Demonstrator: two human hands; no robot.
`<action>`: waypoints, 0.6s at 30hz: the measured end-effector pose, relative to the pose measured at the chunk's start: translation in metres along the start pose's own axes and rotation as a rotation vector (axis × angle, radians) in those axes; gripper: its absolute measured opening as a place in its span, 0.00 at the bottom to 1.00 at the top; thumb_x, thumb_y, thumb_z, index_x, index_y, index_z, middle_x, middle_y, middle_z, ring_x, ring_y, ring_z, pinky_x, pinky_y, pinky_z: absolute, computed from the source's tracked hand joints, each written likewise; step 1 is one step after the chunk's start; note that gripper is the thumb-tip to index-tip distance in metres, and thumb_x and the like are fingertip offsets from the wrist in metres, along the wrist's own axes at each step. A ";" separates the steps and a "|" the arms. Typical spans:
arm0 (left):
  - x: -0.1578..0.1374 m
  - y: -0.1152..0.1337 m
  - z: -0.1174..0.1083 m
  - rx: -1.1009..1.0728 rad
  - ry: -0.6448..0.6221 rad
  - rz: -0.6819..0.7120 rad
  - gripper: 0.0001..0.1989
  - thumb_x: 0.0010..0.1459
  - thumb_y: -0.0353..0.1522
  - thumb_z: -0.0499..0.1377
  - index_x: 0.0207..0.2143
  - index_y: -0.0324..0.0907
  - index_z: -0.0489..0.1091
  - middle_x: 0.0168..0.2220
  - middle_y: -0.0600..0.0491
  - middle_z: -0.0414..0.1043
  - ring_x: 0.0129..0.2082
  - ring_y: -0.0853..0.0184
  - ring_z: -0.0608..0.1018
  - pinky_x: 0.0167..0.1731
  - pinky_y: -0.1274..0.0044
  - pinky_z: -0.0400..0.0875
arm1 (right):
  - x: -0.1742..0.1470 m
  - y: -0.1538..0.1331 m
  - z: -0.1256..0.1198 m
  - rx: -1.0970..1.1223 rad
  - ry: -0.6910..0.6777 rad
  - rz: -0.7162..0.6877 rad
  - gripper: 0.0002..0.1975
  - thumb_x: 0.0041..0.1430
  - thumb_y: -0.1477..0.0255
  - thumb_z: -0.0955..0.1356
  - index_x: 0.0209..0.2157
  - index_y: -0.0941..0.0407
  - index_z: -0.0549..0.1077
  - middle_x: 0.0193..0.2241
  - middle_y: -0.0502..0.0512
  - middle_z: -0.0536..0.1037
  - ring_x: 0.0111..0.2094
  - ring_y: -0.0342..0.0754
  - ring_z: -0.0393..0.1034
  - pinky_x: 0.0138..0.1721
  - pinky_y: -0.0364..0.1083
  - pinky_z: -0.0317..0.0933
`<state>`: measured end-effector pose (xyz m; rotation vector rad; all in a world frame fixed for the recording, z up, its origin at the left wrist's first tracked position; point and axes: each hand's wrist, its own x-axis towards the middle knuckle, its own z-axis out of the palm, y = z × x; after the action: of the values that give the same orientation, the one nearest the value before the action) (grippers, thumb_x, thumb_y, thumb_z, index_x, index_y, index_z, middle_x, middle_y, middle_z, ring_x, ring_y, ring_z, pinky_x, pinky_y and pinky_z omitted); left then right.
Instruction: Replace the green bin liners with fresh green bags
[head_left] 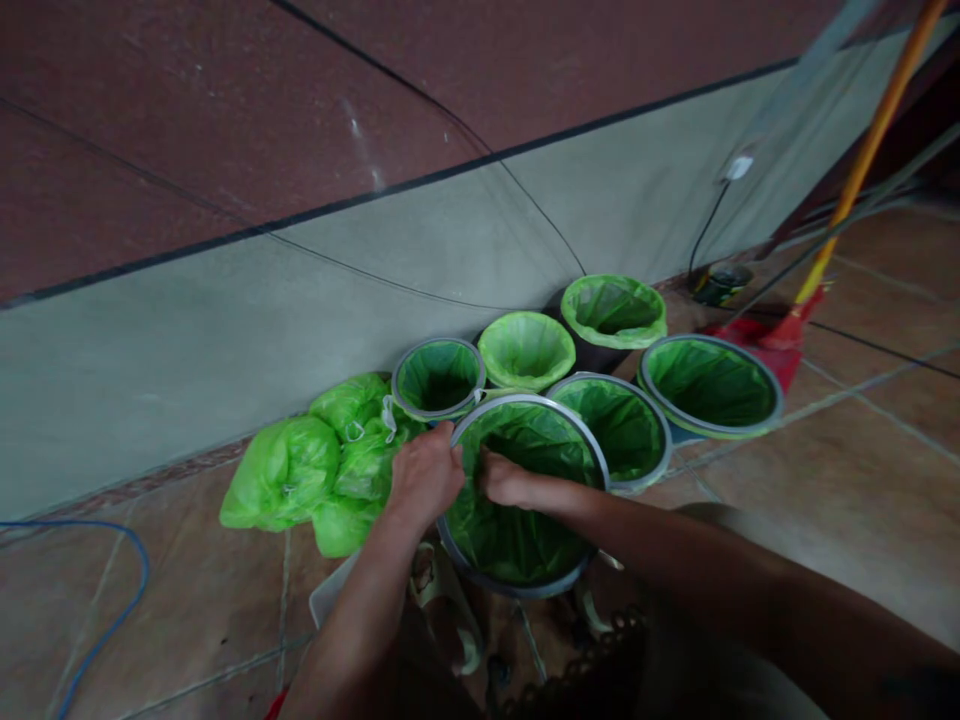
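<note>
A round trash bin (525, 400) with a grey rim stands in front of me, lined with a green bin bag (525, 550). My left hand (429, 468) is closed over the left side of its rim. Inside the opening, my right hand (511, 482) is curled near the left wall of the bag. Its fingertips are partly hidden, and what they hold, if anything, cannot be made out. Several knotted green trash bags (289, 470) lie on the floor left of the bin, close to my left hand.
Behind and right of this bin stand other green-lined bins (712, 385) along the wall (225, 340). Farther right, a red dustpan or broom head (780, 340) has a yellow-orange handle. A dark can (721, 284) sits by the wall. A blue hose (139, 570) crosses the tiles at left.
</note>
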<state>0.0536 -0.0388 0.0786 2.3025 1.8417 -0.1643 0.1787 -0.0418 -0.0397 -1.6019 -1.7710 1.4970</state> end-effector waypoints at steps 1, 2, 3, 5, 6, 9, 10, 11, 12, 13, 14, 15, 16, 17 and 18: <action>0.000 0.002 0.000 -0.007 -0.001 0.001 0.12 0.62 0.33 0.51 0.46 0.43 0.68 0.38 0.48 0.79 0.41 0.59 0.80 0.39 0.72 0.70 | 0.002 0.000 0.005 0.087 -0.001 0.045 0.24 0.53 0.83 0.64 0.54 0.63 0.67 0.44 0.62 0.76 0.38 0.47 0.72 0.36 0.42 0.67; 0.000 0.004 0.000 -0.016 -0.004 0.005 0.12 0.62 0.33 0.51 0.46 0.43 0.69 0.38 0.48 0.79 0.41 0.59 0.80 0.39 0.72 0.70 | 0.003 -0.001 0.011 0.140 -0.010 0.078 0.23 0.53 0.83 0.64 0.53 0.63 0.67 0.42 0.61 0.76 0.36 0.47 0.70 0.35 0.42 0.66; 0.000 0.007 0.000 -0.027 -0.008 0.010 0.11 0.62 0.33 0.51 0.45 0.43 0.69 0.39 0.48 0.79 0.41 0.59 0.80 0.39 0.72 0.70 | 0.006 0.000 0.015 0.191 -0.018 0.093 0.21 0.53 0.84 0.64 0.50 0.63 0.69 0.39 0.59 0.76 0.35 0.46 0.69 0.33 0.42 0.65; 0.001 0.011 0.001 -0.046 -0.019 0.020 0.11 0.63 0.33 0.51 0.45 0.43 0.68 0.39 0.48 0.79 0.42 0.59 0.80 0.40 0.72 0.69 | 0.010 0.000 0.022 0.273 -0.015 0.090 0.15 0.53 0.84 0.64 0.44 0.63 0.71 0.35 0.56 0.75 0.33 0.45 0.67 0.33 0.42 0.64; 0.001 0.013 0.001 -0.053 -0.023 0.024 0.11 0.63 0.33 0.51 0.45 0.43 0.68 0.39 0.48 0.79 0.42 0.59 0.80 0.40 0.72 0.69 | 0.011 0.000 0.023 0.306 -0.006 0.076 0.13 0.53 0.84 0.65 0.42 0.62 0.71 0.34 0.56 0.75 0.33 0.44 0.66 0.33 0.42 0.64; 0.001 0.014 0.004 -0.061 -0.025 0.037 0.10 0.63 0.33 0.51 0.45 0.43 0.68 0.39 0.48 0.79 0.42 0.59 0.80 0.41 0.73 0.69 | 0.012 -0.003 0.022 0.315 -0.005 0.006 0.10 0.54 0.84 0.65 0.38 0.61 0.72 0.34 0.55 0.76 0.34 0.44 0.67 0.35 0.41 0.64; 0.001 0.014 0.005 -0.058 -0.022 0.040 0.10 0.63 0.33 0.51 0.45 0.43 0.68 0.39 0.48 0.79 0.43 0.59 0.80 0.41 0.72 0.69 | 0.011 -0.005 0.020 0.263 -0.011 -0.003 0.10 0.54 0.83 0.65 0.38 0.61 0.72 0.34 0.55 0.76 0.34 0.45 0.67 0.35 0.41 0.64; 0.001 0.012 0.006 -0.053 -0.020 0.039 0.10 0.63 0.33 0.51 0.45 0.43 0.68 0.40 0.48 0.79 0.43 0.59 0.80 0.41 0.72 0.70 | 0.011 -0.006 0.017 0.155 -0.030 0.006 0.09 0.55 0.83 0.64 0.38 0.62 0.73 0.35 0.56 0.77 0.34 0.45 0.68 0.34 0.40 0.64; 0.002 0.011 0.007 -0.045 -0.019 0.034 0.11 0.63 0.33 0.52 0.45 0.43 0.68 0.40 0.48 0.79 0.43 0.59 0.80 0.41 0.72 0.70 | 0.010 -0.008 0.014 0.008 -0.062 0.025 0.09 0.56 0.82 0.64 0.37 0.62 0.74 0.35 0.58 0.77 0.35 0.46 0.70 0.34 0.40 0.64; 0.002 0.008 0.007 -0.036 -0.019 0.024 0.11 0.62 0.33 0.52 0.46 0.43 0.68 0.40 0.48 0.79 0.43 0.58 0.80 0.41 0.71 0.70 | 0.009 -0.009 0.011 -0.146 -0.098 0.043 0.09 0.56 0.82 0.64 0.37 0.63 0.74 0.35 0.59 0.78 0.35 0.47 0.71 0.34 0.40 0.65; 0.002 0.006 0.007 -0.027 -0.018 0.013 0.12 0.63 0.33 0.51 0.46 0.43 0.68 0.40 0.48 0.79 0.43 0.58 0.80 0.41 0.71 0.70 | 0.008 -0.010 0.007 -0.285 -0.137 0.059 0.09 0.55 0.83 0.64 0.36 0.63 0.75 0.35 0.60 0.78 0.36 0.48 0.72 0.35 0.41 0.65; 0.002 0.004 0.006 -0.019 -0.021 0.002 0.12 0.63 0.33 0.51 0.47 0.43 0.68 0.40 0.48 0.79 0.43 0.58 0.80 0.41 0.71 0.70 | 0.007 -0.010 0.003 -0.392 -0.175 0.068 0.09 0.54 0.83 0.65 0.35 0.64 0.76 0.34 0.61 0.78 0.36 0.50 0.73 0.36 0.42 0.65; 0.003 0.001 0.005 -0.013 -0.024 -0.009 0.12 0.63 0.34 0.51 0.47 0.43 0.68 0.40 0.48 0.79 0.43 0.58 0.80 0.41 0.71 0.71 | 0.005 -0.010 -0.001 -0.458 -0.208 0.071 0.08 0.53 0.84 0.65 0.33 0.65 0.76 0.33 0.62 0.78 0.36 0.51 0.73 0.36 0.43 0.65; 0.003 -0.001 0.005 -0.010 -0.026 -0.019 0.12 0.63 0.34 0.51 0.47 0.43 0.68 0.41 0.48 0.79 0.43 0.59 0.80 0.41 0.71 0.71 | 0.003 -0.010 -0.005 -0.484 -0.226 0.066 0.08 0.52 0.84 0.66 0.33 0.65 0.77 0.32 0.63 0.79 0.37 0.52 0.74 0.37 0.44 0.66; 0.003 -0.003 0.004 -0.008 -0.028 -0.027 0.13 0.63 0.34 0.50 0.47 0.44 0.68 0.41 0.48 0.79 0.43 0.59 0.80 0.41 0.72 0.71 | 0.001 -0.009 -0.009 -0.492 -0.232 0.060 0.08 0.52 0.84 0.66 0.33 0.66 0.77 0.32 0.64 0.79 0.37 0.53 0.74 0.37 0.45 0.66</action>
<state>0.0516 -0.0362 0.0742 2.2597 1.8569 -0.1909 0.1807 -0.0349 -0.0291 -1.7666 -2.3852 1.3900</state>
